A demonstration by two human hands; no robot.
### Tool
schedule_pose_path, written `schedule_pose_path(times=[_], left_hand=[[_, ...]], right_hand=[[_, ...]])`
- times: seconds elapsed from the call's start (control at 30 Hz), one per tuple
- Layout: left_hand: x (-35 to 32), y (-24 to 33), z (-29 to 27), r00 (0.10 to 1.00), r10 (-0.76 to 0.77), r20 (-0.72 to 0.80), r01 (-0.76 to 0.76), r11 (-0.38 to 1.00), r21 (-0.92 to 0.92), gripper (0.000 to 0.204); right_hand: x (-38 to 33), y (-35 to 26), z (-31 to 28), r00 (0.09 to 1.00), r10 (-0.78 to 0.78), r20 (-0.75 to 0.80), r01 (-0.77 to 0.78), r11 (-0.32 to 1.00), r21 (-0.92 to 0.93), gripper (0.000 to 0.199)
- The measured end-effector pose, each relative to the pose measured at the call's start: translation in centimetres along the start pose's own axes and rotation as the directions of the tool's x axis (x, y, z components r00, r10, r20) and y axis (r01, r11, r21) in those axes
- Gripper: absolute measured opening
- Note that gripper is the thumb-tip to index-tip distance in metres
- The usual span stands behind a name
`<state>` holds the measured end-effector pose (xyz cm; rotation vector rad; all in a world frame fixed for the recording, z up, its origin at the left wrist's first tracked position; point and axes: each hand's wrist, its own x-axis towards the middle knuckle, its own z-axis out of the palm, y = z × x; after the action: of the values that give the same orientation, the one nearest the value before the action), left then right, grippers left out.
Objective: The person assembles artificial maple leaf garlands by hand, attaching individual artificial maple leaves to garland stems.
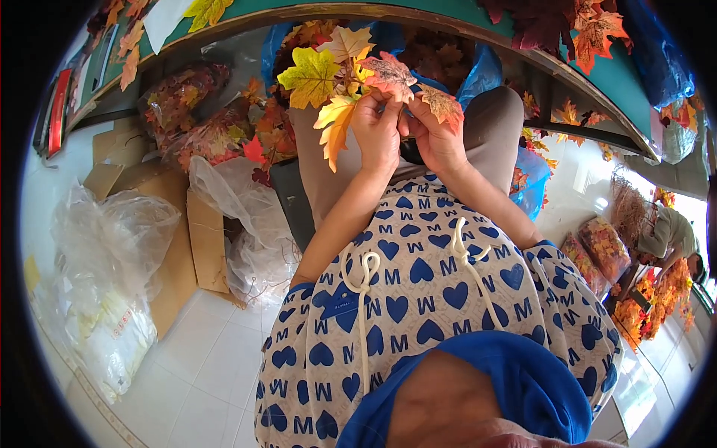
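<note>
Green-topped table above white tiled floor.
Up top, on the table (616, 101), carries yellow leaf (208, 11) and white sheet (163, 24) at left, dark maroon leaves (526, 26) and orange-red leaves (595, 36) at right, some overhanging the edge. Below, on the floor (209, 355), bears cardboard boxes (205, 243) and bulging clear plastic bag (112, 254) at left, packed bags of red-orange leaves (605, 246) at right.

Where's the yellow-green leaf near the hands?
Head view, upper part, left of centre: the yellow-green leaf is up and left of the left hand, just above the orange-yellow leaf.
</note>
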<state>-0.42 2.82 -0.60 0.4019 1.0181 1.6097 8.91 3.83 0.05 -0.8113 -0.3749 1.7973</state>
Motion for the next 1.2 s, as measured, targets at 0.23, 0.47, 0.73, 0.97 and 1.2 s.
schedule_pose_path(times=[0.23,0.47,0.73,0.97,1.2], left_hand=[[0.2,-0.3,-0.2,1.0,0.008,0.017,-0.007,0.999,-0.048,0.003],[0.3,-0.8,-0.2,1.0,0.009,-0.008,-0.01,0.994,-0.109,0.003],[0.7,-1.1,-0.9,0.997,0.053,-0.05,-0.052,0.999,0.009,0.001],[3.4,1.6,-2.3,0.991,-0.121,0.057,0.131,0.962,-0.238,0.004],[5.1,3.1,-4.0,0.99,-0.129,-0.058,0.113,0.968,-0.224,0.005]], right_hand=[[0.8,0.6,-1.1,0.999,0.046,0.004,-0.046,0.999,0.012,0.017],[1.2,1.7,-2.6,0.998,0.03,0.047,-0.03,0.999,-0.015,0.018],[0.6,2.1,-2.1,0.993,0.028,0.115,-0.006,0.982,-0.186,0.014],[0.6,0.4,-2.9,0.865,-0.062,0.497,0.463,0.479,-0.746,0.027],[-0.6,-2.0,-1.7,0.87,-0.09,0.486,0.486,0.335,-0.807,0.017]])
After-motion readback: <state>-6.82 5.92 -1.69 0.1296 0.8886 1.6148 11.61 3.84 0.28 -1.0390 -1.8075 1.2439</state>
